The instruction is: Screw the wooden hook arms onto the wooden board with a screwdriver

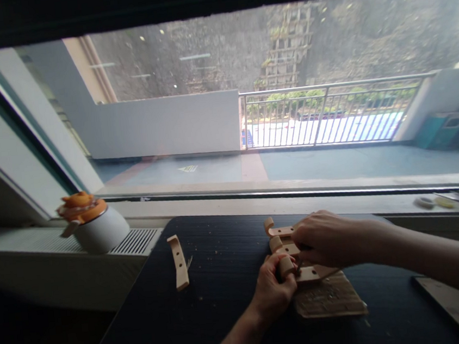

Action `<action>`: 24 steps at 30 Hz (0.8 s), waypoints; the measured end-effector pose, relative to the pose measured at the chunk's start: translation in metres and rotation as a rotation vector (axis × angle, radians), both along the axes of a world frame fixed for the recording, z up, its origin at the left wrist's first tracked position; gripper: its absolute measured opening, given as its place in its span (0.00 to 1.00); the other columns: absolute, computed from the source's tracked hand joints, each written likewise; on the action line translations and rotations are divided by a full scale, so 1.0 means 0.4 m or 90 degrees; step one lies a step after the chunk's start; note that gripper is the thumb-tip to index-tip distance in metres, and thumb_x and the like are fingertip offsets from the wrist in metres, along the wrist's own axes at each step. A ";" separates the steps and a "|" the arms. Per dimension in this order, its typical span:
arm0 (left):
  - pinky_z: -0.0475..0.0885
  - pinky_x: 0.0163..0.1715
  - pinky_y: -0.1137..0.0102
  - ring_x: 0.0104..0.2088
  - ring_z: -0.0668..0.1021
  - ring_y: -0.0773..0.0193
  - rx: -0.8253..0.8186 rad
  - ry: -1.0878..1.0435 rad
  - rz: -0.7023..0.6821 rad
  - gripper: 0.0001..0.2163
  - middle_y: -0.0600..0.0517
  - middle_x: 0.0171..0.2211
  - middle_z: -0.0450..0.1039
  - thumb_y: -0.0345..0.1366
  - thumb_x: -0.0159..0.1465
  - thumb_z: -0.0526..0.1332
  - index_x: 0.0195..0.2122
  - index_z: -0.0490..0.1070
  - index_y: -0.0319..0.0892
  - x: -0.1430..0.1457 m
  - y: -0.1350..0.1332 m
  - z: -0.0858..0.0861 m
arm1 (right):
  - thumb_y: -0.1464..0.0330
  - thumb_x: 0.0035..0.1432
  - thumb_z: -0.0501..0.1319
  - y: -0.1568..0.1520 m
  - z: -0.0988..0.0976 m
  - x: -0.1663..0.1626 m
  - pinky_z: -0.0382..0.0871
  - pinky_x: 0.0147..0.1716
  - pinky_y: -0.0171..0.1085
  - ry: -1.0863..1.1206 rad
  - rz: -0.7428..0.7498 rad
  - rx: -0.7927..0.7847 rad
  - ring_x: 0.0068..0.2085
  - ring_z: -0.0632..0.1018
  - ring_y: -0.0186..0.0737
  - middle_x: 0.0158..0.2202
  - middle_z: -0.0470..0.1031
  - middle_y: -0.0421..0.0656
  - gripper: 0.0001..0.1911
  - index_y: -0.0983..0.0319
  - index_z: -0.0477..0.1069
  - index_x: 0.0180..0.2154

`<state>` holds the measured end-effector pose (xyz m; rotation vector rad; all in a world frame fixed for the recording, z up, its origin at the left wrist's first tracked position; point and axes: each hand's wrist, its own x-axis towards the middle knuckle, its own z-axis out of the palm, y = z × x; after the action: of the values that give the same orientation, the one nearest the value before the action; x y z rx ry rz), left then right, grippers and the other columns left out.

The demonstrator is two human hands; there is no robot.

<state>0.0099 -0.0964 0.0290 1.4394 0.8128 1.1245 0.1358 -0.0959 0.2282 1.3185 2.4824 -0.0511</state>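
Observation:
Three pale wooden hook-ended pieces with drilled holes lie side by side on the dark table. My left hand (273, 286) is closed around the curled end of the nearest wooden hook (307, 274). Just behind it are the middle hook (289, 249) and the far hook (279, 231). My right hand (329, 238) is closed above the hooks, its fingers pointing down toward the nearest one's curl. A dark thin tip shows below those fingers, but what they grip is hidden. Under the nearest hook lies a piece of brown cardboard (328, 297) with small bits on it.
A separate wooden hook (179, 265) lies left on the dark table (155, 322), beside thin shavings. A flat board (458, 301) is at the right edge. On the sill stand a white pot with an orange lid (102, 229) and a tape roll (424, 203). The window rises behind.

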 end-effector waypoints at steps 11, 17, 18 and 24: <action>0.69 0.40 0.72 0.37 0.74 0.62 -0.008 0.010 -0.004 0.08 0.50 0.34 0.72 0.24 0.52 0.61 0.33 0.73 0.39 -0.004 -0.005 0.013 | 0.74 0.52 0.60 0.007 0.004 -0.007 0.50 0.23 0.36 -0.017 0.013 -0.003 0.29 0.78 0.42 0.27 0.78 0.44 0.06 0.62 0.75 0.28; 0.70 0.39 0.72 0.36 0.73 0.62 -0.012 0.016 0.013 0.08 0.51 0.33 0.71 0.27 0.52 0.63 0.34 0.73 0.39 0.001 -0.006 0.010 | 0.70 0.59 0.56 0.009 -0.023 0.017 0.55 0.27 0.36 0.008 0.003 0.016 0.33 0.79 0.45 0.31 0.79 0.46 0.09 0.62 0.75 0.33; 0.70 0.39 0.71 0.36 0.73 0.62 -0.011 0.018 0.018 0.07 0.51 0.33 0.70 0.28 0.53 0.63 0.34 0.73 0.39 0.002 -0.006 0.010 | 0.70 0.59 0.57 0.006 -0.020 0.019 0.55 0.27 0.36 0.009 0.002 0.017 0.33 0.79 0.45 0.31 0.79 0.46 0.08 0.62 0.75 0.33; 0.69 0.41 0.71 0.38 0.73 0.60 -0.001 0.030 0.035 0.06 0.51 0.34 0.72 0.28 0.54 0.64 0.33 0.74 0.39 0.004 -0.004 0.009 | 0.76 0.52 0.62 -0.009 0.019 -0.012 0.52 0.26 0.35 -0.027 0.017 -0.031 0.35 0.79 0.45 0.32 0.79 0.44 0.05 0.62 0.74 0.32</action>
<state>0.0117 -0.0981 0.0327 1.4551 0.8915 1.1350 0.1312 -0.0997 0.2357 1.2540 2.4473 -0.0761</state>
